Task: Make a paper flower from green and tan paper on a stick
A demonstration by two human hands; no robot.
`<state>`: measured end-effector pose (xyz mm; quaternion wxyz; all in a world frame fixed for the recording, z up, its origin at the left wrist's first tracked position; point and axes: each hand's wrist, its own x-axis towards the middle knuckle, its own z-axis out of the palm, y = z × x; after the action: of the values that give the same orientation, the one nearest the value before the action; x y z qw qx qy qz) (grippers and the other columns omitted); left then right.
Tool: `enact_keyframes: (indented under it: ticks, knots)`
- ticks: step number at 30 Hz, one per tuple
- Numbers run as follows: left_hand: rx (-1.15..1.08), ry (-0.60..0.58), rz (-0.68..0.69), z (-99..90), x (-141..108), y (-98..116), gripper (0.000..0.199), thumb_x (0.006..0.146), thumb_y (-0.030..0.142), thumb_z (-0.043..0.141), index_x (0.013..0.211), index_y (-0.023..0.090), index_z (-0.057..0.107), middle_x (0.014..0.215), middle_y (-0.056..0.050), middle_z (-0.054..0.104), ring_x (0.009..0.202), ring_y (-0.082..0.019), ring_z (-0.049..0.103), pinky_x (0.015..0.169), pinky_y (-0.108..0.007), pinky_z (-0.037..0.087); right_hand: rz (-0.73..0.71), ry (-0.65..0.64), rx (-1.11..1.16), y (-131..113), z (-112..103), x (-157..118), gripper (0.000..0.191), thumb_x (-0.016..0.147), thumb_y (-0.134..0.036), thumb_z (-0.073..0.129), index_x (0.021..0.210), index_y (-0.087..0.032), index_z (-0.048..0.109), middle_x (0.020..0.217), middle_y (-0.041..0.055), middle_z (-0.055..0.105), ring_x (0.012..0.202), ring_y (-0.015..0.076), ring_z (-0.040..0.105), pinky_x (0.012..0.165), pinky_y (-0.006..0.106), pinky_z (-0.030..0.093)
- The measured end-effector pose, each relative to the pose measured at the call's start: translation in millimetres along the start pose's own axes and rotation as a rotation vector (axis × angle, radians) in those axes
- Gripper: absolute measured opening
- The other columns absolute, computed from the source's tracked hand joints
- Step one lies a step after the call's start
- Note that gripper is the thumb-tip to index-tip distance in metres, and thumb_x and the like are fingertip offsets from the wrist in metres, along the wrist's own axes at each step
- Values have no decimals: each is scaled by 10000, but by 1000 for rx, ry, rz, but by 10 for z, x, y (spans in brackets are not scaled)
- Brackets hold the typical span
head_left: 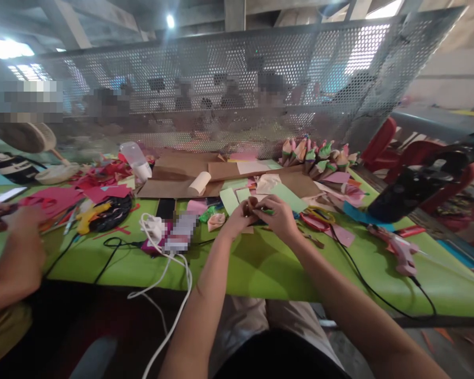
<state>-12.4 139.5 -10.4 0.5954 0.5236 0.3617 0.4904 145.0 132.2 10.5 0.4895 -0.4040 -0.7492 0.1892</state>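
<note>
My left hand [242, 215] and my right hand [277, 215] meet above the green table [256, 268]. Between their fingertips is a small brown piece [253, 201], seemingly paper, largely covered by the fingers. Both hands are closed in a pinch on it. A bit of green shows at my right fingers; whether it is held or lies behind cannot be made out. Pale green paper sheets [288, 198] lie just beyond the hands. To the left of my left hand are a peach paper piece [216, 221] and a crumpled green piece [207, 213].
A pink glue gun [403, 251] with its cable lies at right, near a dark bottle [398, 192]. Paper cones [319, 158] stand behind. Left are a power strip [152, 246], white cables [187, 273], a yellow glue gun [92, 217] and a co-worker's arm [19, 258].
</note>
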Motion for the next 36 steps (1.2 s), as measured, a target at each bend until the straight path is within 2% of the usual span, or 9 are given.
enact_keyframes:
  ticks: [3,6,11,14,17,22,25,31,36]
  knots:
    - [-32,54,-61,1,9,-13,453,590,195,839,1010,180,671,966,-45,732,937,-198,664,880,-338,506,-31,-37,-41,-40,-17,-17,271,867,-287,624,1113,-260,733,1013,86,680,888,239,645,836,377,532]
    - [-49,156,-42,-12,-4,48,393,621,207,792,993,197,669,947,-35,736,879,-175,655,811,-313,503,11,57,-8,-22,-73,17,517,871,-315,616,1386,-280,579,1117,76,656,760,182,608,781,351,545]
    - [-45,384,-1,-42,-20,157,225,650,220,691,870,209,645,857,-7,684,685,-114,558,604,-244,419,125,167,101,-1,-280,402,690,845,-344,630,1502,-282,429,1134,78,667,652,147,509,666,324,532]
    - [-85,399,10,-46,-52,221,211,648,224,651,855,217,612,762,22,618,569,-81,449,539,-235,356,57,186,100,-87,-423,735,691,840,-314,641,1498,-291,430,1152,73,665,685,148,519,680,316,525]
    - [-195,352,21,-37,-110,310,252,672,278,641,913,218,598,680,42,554,524,-78,398,514,-230,337,-3,167,128,-179,-515,878,565,850,-296,622,1407,-263,538,1086,58,671,729,147,561,688,303,512]
    - [-317,293,12,7,-186,441,253,700,266,588,949,221,601,732,19,585,573,-91,446,523,-224,341,109,-155,25,-118,-570,548,303,821,-342,667,1070,-188,748,917,47,733,685,149,595,634,284,484]
    - [-336,282,-3,29,-208,460,249,725,270,578,967,221,613,772,5,605,610,-104,479,548,-235,364,143,-291,-82,36,-612,339,248,815,-305,661,1009,-202,776,970,63,771,734,174,646,682,302,516]
    - [-215,326,-15,60,-438,359,252,747,366,723,898,190,625,739,15,613,625,-94,482,608,-233,395,185,-306,-180,271,-658,378,235,820,-298,656,998,-208,780,1004,77,784,796,211,697,730,330,544]
    - [-149,251,-95,150,-849,239,372,762,446,766,968,168,631,751,11,605,698,-116,530,654,-242,408,168,-368,-166,328,-485,449,287,830,-347,629,1026,-197,774,971,73,788,772,210,693,711,324,542]
